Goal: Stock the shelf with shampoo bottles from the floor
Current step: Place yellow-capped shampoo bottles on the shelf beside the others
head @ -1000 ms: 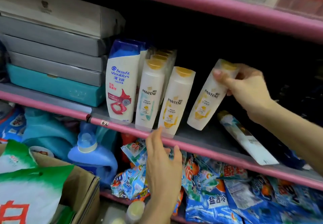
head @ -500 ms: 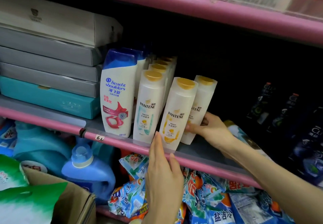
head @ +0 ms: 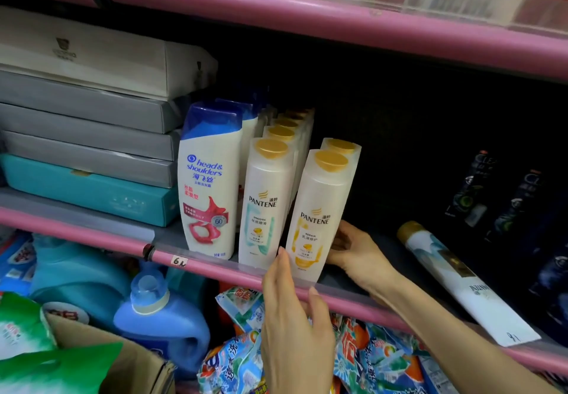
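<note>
White Pantene shampoo bottles with gold caps stand in rows on the pink-edged shelf [head: 215,268]. The front repair bottle [head: 316,218] leans slightly left, and another Pantene bottle [head: 342,146] stands right behind it, mostly hidden. My right hand [head: 356,250] reaches in from the right and its curled fingers grip the lower part of that rear bottle. The straight fingers of my left hand [head: 293,316] rest on the shelf rim, the index tip touching the base of the front bottle. To the left stand a smooth Pantene bottle [head: 264,206] and a Head & Shoulders bottle [head: 209,184].
Stacked grey and teal boxes [head: 86,135] fill the shelf's left end. On the right a long white bottle [head: 455,273] lies on its side before dark bottles [head: 470,196]. Below are a blue detergent jug [head: 159,326], detergent bags [head: 368,360] and a cardboard box [head: 129,360].
My right hand brought a tilted Pantene bottle down from the right and stood it behind the front repair bottle. It slid to the bottle's base. My left hand stayed at the rim.
</note>
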